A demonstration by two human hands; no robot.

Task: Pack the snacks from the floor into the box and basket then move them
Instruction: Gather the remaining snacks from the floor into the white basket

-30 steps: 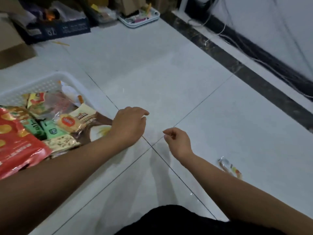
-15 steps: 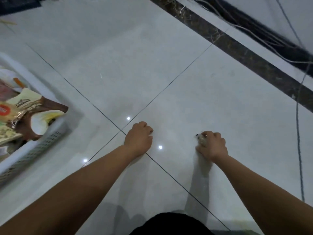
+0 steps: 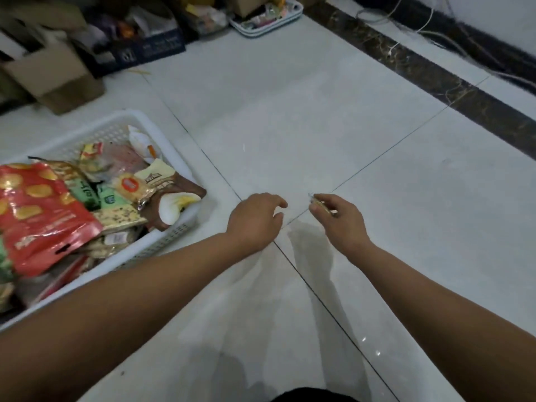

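Observation:
A white plastic basket point(image 3: 177, 234) sits on the floor at the left, heaped with snack packets, among them a large red bag point(image 3: 37, 216) and a brown-and-cream pouch point(image 3: 171, 198). My right hand point(image 3: 339, 221) hovers above the floor tiles right of the basket, its fingers pinched on a small clear-wrapped snack point(image 3: 316, 202) that sticks out past the fingertips. My left hand point(image 3: 255, 219) hangs beside it, just right of the basket's corner, with fingers loosely curled and apart and nothing in them.
An open cardboard box point(image 3: 55, 74) stands at the back left among clutter and a dark blue carton point(image 3: 150, 49). A white tray point(image 3: 266, 18) lies at the back. A dark floor border point(image 3: 435, 76) and loose cables point(image 3: 429, 33) run along the right wall.
My right hand pressed down on the small snack on the floor half a second ago and has lifted it. The view has swung back left, so the basket is in sight again.

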